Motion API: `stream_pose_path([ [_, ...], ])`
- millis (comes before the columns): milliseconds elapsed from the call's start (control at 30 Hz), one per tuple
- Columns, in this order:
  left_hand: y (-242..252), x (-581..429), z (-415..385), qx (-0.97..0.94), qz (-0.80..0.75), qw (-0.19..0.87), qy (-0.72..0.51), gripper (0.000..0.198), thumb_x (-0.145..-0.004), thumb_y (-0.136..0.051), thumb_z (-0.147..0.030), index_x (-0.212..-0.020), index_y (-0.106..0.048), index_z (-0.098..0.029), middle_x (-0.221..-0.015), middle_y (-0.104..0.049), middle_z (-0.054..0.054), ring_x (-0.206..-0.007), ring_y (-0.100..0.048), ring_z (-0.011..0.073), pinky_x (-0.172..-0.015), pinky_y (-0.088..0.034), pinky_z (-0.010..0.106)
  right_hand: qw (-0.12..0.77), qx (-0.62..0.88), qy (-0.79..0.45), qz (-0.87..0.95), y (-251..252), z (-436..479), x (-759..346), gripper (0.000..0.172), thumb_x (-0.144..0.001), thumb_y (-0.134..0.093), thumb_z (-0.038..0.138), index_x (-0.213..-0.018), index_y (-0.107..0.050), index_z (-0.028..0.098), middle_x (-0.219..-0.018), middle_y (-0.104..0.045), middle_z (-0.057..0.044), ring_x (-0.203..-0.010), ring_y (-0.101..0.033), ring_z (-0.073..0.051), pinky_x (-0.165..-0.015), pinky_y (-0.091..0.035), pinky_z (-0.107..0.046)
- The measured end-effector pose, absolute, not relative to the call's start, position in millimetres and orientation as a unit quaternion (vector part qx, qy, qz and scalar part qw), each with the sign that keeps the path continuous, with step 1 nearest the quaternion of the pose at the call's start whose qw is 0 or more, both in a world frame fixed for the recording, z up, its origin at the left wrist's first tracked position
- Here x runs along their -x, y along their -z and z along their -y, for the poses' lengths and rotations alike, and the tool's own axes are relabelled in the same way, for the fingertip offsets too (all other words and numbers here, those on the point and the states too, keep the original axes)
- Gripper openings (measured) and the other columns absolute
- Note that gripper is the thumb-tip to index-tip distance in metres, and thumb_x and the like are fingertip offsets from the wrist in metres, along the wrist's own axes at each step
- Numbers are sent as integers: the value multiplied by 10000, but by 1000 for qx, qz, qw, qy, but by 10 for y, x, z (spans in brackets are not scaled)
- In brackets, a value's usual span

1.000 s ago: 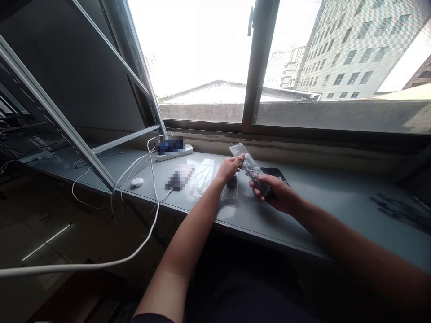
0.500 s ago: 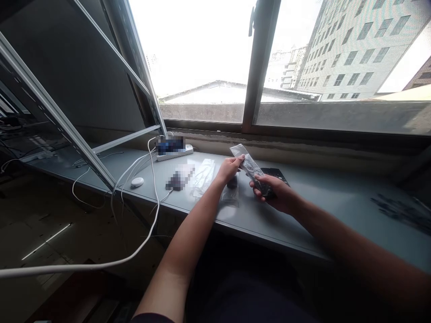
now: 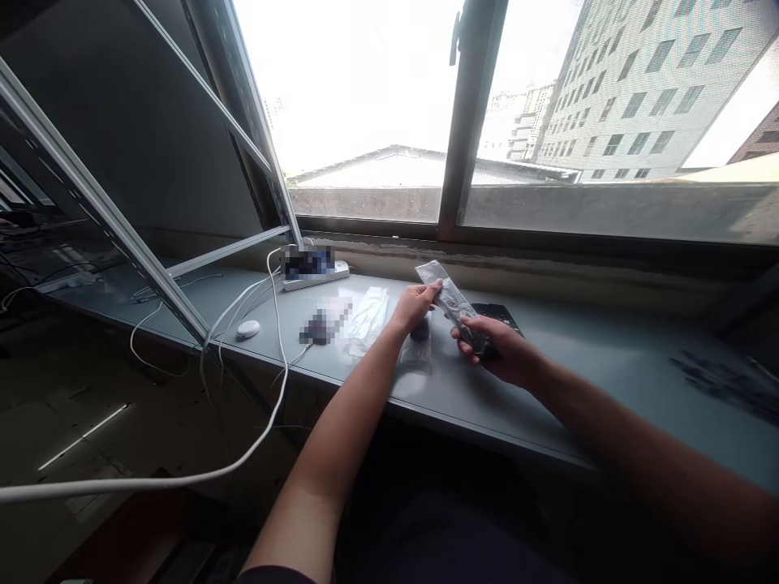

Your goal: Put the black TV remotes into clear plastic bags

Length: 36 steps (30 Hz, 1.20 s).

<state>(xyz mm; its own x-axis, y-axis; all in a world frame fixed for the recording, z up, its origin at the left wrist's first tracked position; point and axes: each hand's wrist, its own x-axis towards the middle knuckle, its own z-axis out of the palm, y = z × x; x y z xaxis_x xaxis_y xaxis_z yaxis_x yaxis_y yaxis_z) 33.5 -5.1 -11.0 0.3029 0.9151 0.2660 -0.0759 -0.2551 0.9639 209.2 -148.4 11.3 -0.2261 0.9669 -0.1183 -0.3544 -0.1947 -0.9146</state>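
Observation:
Between my two hands is a clear plastic bag (image 3: 451,300), held at a slant above the table. My left hand (image 3: 416,305) pinches its side near the upper end. My right hand (image 3: 496,345) is closed round the lower end, where something dark shows; I cannot make out what it is. Behind my right hand a flat black item (image 3: 502,315) lies on the table, partly covered. Another clear bag (image 3: 417,357) with a dark piece in it lies below my left wrist. Left of my forearm are several flat clear bags (image 3: 368,318).
On the grey table (image 3: 596,357) a white power strip (image 3: 316,274) stands by the window, with white cables (image 3: 281,341) hanging over the front edge. A round white object (image 3: 247,328) sits near the metal frame (image 3: 139,243). Dark pieces (image 3: 724,381) lie at the right.

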Motion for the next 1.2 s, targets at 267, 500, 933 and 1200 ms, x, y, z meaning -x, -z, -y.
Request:
stream_pose_path([
  [267, 123, -343, 36, -629, -333, 506, -487, 686, -815, -766, -834, -763, -785, -151, -723, -706, 60, -683, -593, 153, -693, -488, 305, 489, 377, -674, 405, -109, 1476, -2094, 230, -933, -883, 321, -1067, -745, 195, -945, -741, -56, -644, -636, -141, -462, -526, -213],
  [500, 147, -336, 13, -642, -320, 487, -498, 668, -832, -761, -808, -732, -777, -147, -682, -678, 42, -661, -547, 140, -692, -458, 299, 491, 373, -674, 407, -114, 1486, -2082, 261, -917, -891, 316, -1091, -741, 191, -929, -744, -59, -617, -632, -141, -443, -511, -213],
  [933, 166, -321, -2, -655, -303, 471, -508, 608, -878, -759, -739, -773, -814, -143, -716, -701, 39, -681, -550, 139, -698, -444, 285, 486, 384, -671, 408, -119, 1497, -2079, 244, -928, -887, 284, -1057, -710, 176, -915, -750, -61, -616, -653, -137, -435, -518, -200],
  [1200, 123, -306, 101, -684, -300, 443, -495, 557, -880, -785, -691, -838, -861, -141, -760, -759, 52, -731, -636, 172, -743, -466, 292, 464, 428, -668, 394, -179, 1528, -2037, 120, -1014, -807, 235, -1048, -708, 177, -903, -768, -75, -587, -656, -138, -426, -563, -208],
])
